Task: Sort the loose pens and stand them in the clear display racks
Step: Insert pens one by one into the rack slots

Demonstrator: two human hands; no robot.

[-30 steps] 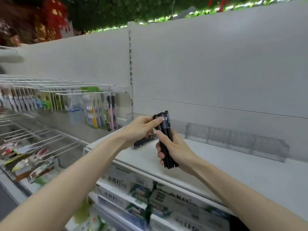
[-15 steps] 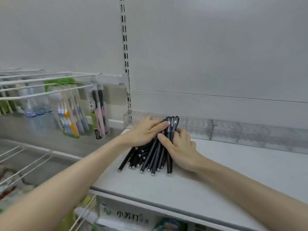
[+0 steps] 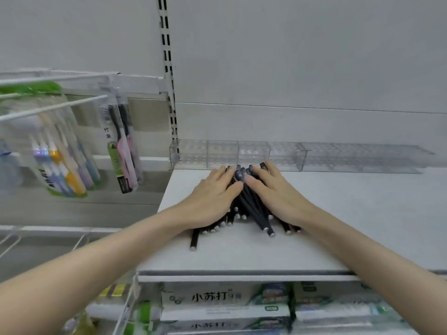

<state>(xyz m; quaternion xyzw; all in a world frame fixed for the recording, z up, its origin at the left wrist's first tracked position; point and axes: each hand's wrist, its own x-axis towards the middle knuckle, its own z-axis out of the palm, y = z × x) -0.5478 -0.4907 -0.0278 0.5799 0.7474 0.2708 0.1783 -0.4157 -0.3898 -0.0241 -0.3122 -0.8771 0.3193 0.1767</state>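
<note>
A fanned heap of several black pens [image 3: 249, 204] with silver end caps lies on the white shelf [image 3: 350, 213]. My left hand [image 3: 210, 199] lies flat on the left side of the heap, fingers straight. My right hand [image 3: 278, 194] lies flat on the right side, fingers straight and pointing to the back. Most pens are covered by the two hands; their ends stick out toward me. Just behind the pens, a row of clear display racks [image 3: 242, 153] with small holes runs along the back wall and holds nothing.
Packs of toothbrushes [image 3: 63, 160] hang on white wire hooks [image 3: 53, 107] to the left, beyond the shelf's left edge. Boxed toothpaste [image 3: 217, 298] fills the shelf below. A slotted upright [image 3: 167, 68] runs up the white back panel. More clear racks [image 3: 362, 155] extend right.
The bundle held upright in both hands has been laid down and fanned out on the shelf. Both hands now press flat on the spread pens. The view has tilted down and closer.
</note>
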